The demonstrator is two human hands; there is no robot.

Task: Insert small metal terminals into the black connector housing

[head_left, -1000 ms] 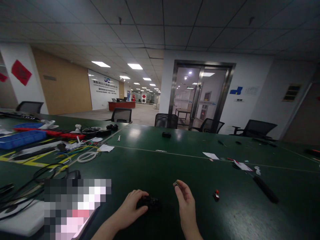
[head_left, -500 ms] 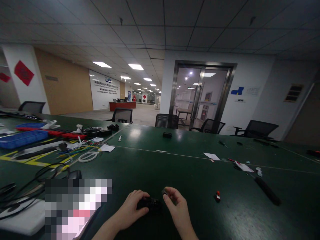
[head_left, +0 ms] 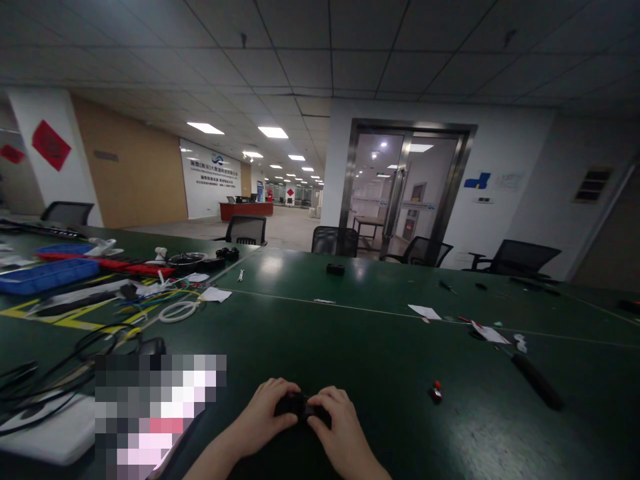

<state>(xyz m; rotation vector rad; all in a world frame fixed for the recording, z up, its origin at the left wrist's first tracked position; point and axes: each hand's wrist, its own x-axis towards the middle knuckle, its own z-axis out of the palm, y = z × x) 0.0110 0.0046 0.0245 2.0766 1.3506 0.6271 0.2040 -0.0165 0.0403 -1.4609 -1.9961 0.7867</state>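
A small black box-shaped device (head_left: 301, 405) lies on the dark green tabletop (head_left: 390, 373) at the bottom middle. My left hand (head_left: 265, 415) is closed around its left end, with the thumb on the near side and the fingers over the far side. My right hand (head_left: 343, 427) pinches at its right end, fingertips and thumb close to the left ones. Much of the device is covered by both hands. The small piece lately in the right fingers cannot be made out now. To the right sits a small red-and-silver object (head_left: 437, 392).
A black-handled tool (head_left: 537, 381) and some paper (head_left: 490, 333) lie at the right. On the left are a white box (head_left: 50, 433), tangled cables, a blurred-out patch and a blue tray (head_left: 50, 277). Another black block (head_left: 335, 269) stands farther back.
My right hand has moved left and slightly down, from holding a small piece beside the black device to gripping at its right end. My left hand stays on the device.
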